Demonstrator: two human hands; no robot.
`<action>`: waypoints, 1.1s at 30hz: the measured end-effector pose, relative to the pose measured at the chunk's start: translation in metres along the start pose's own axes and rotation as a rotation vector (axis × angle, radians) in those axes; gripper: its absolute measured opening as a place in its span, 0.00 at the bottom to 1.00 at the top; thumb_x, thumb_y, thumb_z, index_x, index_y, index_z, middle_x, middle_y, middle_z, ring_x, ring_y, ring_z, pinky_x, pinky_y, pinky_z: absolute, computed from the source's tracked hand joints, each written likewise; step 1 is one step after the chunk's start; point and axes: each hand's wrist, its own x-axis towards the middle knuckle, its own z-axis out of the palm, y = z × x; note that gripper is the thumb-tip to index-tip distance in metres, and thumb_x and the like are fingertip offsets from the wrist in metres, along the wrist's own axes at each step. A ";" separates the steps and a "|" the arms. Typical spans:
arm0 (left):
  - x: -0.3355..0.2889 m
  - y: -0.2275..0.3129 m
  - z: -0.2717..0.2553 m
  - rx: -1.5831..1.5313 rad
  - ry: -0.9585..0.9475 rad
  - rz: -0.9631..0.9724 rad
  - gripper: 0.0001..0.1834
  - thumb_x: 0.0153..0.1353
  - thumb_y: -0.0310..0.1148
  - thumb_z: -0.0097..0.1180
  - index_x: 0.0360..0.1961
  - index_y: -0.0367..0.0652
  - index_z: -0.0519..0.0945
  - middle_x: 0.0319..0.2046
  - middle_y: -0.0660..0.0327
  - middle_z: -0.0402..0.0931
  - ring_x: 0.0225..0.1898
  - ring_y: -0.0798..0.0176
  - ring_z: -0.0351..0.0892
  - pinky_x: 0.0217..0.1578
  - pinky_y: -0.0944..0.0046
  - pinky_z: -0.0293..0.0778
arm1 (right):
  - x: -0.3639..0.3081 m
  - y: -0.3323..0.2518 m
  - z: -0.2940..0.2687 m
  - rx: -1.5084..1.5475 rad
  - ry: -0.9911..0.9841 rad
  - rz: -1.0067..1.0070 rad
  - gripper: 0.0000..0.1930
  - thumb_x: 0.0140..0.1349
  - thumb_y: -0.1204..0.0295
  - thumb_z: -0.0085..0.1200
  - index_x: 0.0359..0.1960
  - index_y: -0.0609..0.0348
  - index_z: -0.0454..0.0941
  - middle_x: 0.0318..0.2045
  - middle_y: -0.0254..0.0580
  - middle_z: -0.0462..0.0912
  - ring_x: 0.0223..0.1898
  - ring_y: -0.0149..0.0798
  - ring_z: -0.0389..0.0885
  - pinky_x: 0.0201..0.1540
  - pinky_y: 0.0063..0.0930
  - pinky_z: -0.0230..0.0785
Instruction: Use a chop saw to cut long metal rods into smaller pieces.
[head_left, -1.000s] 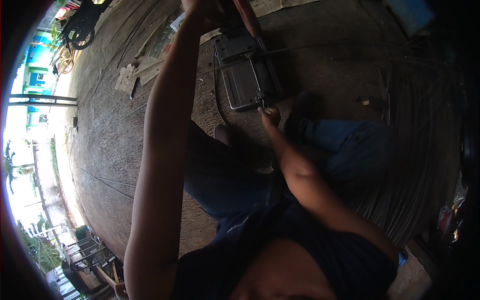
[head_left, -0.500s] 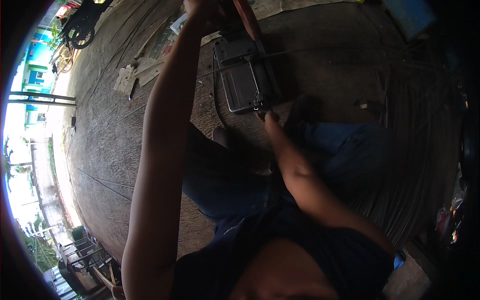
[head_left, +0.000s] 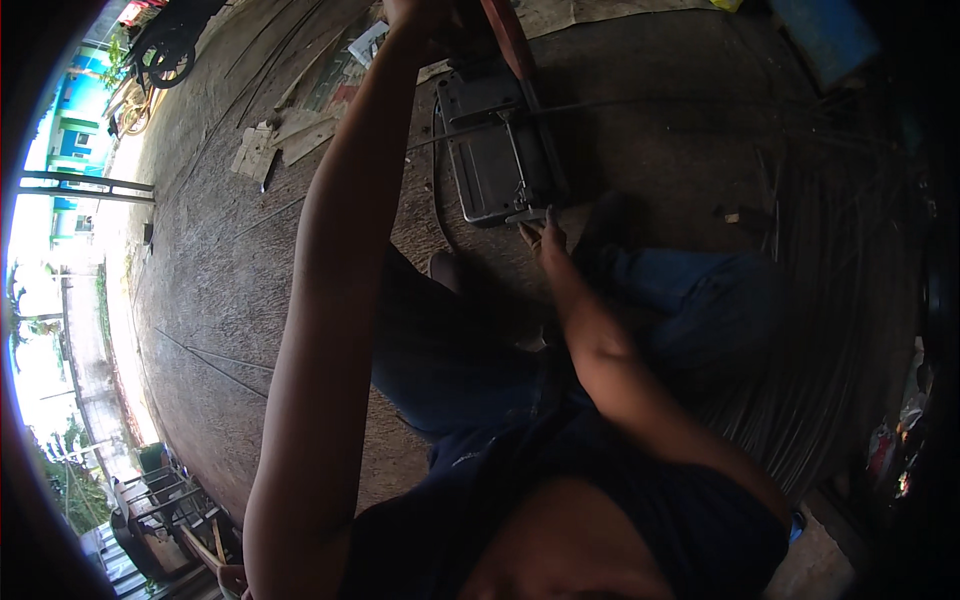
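A chop saw with a black base (head_left: 490,170) and a red upper part (head_left: 507,40) stands on the floor in front of me. At the base's near end, my right hand (head_left: 543,240) has its thumb and fingers about the small metal handle (head_left: 526,215) of the clamp screw. A thin dark metal rod (head_left: 610,103) lies across the base. My left hand (head_left: 415,12) is raised at the top edge beside the saw's upper part; its fingers are cut off and in shadow, so its hold is hidden.
A dark cord (head_left: 436,200) runs down the base's left side. Flat scraps (head_left: 305,137) lie on the floor to the left. Many thin rods (head_left: 790,420) are stacked at right, with a blue object (head_left: 825,40) at far right. My bent legs (head_left: 460,370) flank the near space.
The clamp handle has turned and now shows more clearly. My right hand has shifted its fingers at it, the thumb now raised. My left hand stays up by the saw.
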 end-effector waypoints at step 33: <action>-0.025 0.055 0.006 -0.257 -0.086 -0.078 0.24 0.58 0.45 0.46 0.44 0.32 0.74 0.41 0.36 0.76 0.43 0.40 0.78 0.41 0.51 0.75 | 0.059 -0.036 -0.049 0.031 -0.427 -0.083 0.18 0.54 0.68 0.61 0.44 0.61 0.72 0.47 0.47 0.76 0.50 0.46 0.76 0.45 0.44 0.78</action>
